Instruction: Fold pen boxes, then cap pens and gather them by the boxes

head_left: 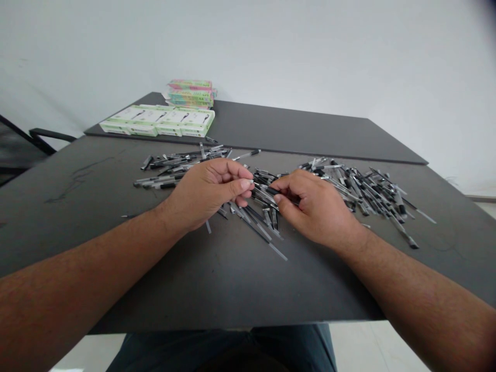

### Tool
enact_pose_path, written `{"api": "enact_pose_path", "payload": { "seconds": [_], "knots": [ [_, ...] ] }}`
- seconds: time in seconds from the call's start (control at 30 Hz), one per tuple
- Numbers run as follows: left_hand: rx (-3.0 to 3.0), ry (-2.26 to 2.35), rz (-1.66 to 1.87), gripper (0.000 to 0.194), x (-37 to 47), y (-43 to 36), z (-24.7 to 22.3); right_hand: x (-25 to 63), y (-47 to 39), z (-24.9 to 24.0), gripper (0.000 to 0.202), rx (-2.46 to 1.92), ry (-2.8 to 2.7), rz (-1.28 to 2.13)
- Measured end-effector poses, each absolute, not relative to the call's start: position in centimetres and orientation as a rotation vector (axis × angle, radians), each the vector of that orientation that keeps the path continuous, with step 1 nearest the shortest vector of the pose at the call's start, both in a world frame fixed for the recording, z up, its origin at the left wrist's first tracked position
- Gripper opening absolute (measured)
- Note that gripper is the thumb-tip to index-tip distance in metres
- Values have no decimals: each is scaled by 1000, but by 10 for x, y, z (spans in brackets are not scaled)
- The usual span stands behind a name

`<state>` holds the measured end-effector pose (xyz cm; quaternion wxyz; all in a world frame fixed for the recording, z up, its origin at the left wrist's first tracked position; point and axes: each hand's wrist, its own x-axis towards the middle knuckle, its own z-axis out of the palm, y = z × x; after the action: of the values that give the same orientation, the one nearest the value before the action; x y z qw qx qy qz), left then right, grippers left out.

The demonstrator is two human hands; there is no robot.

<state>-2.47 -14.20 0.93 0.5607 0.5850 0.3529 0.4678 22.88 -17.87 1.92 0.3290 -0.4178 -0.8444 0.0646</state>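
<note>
My left hand (217, 188) is closed in a pinch, with a small pale pen tip (251, 181) between thumb and forefinger. Facing it, my right hand (310, 201) is closed round a pen (273, 190) with a black grip, its front end pointing at the left fingertips. Whether the tip and the pen are joined I cannot tell. Under and between both hands lies a heap of clear and black pen parts (267, 206). Thin ink refills (251, 226) stick out of it towards me.
A second pile of pen parts (372, 191) spreads to the right, and another pile (186, 163) lies behind my left hand. White-green boxes (163, 121) stand in a row on the raised dark board (290, 126), with colourful boxes (190, 93) stacked behind. A chair (23, 147) is at left.
</note>
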Motion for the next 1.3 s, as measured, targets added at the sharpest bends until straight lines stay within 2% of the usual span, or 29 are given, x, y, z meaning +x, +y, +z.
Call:
{"api": "enact_pose_path", "payload": {
  "seconds": [0.47,1.1,1.3],
  "knots": [
    [1661,937,991,13,-28,-143,16,226,-178,19,20,-1064,-2262,165],
    [1820,1027,1004,17,-29,-147,10,227,-180,20,25,-1038,-2273,146],
    [1906,1034,1011,12,-28,-150,16,226,-179,19,24,-1003,-2268,152]
  ]
}}
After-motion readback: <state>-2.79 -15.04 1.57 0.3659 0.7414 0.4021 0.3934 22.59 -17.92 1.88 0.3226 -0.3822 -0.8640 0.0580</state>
